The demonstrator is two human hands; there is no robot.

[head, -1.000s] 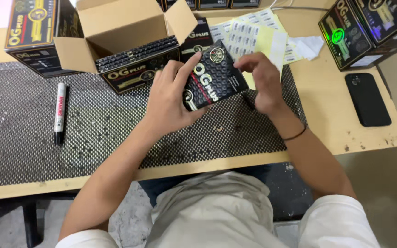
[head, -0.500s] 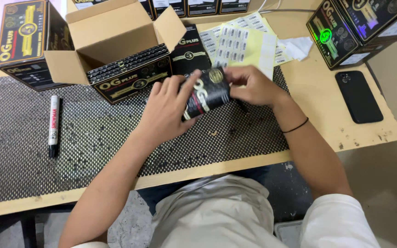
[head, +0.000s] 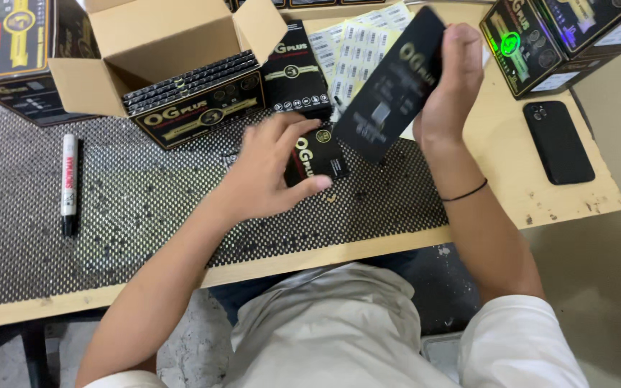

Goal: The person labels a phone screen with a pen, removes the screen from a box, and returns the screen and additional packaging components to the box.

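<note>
My left hand point(head: 267, 172) grips a small black box with gold print point(head: 318, 154) low over the dotted black mat point(head: 109, 215). Raised above and to the right of it, my right hand point(head: 447, 79) holds a flat black card-like sleeve point(head: 389, 82), tilted and blurred. A black band circles my right wrist. Behind both hands lie sheets of white and yellow stickers point(head: 361, 43) on the wooden table point(head: 512, 179).
An open cardboard carton point(head: 174, 65) packed with black boxes stands at the back left, with a black box point(head: 292, 68) beside it. A marker pen point(head: 70, 183) lies on the mat at left. A dark phone point(head: 558, 140) and more printed cartons point(head: 555, 36) sit at right.
My hands have come apart: the right hand has lifted up and right with the flat black sleeve, while the left hand keeps the small box low over the mat.
</note>
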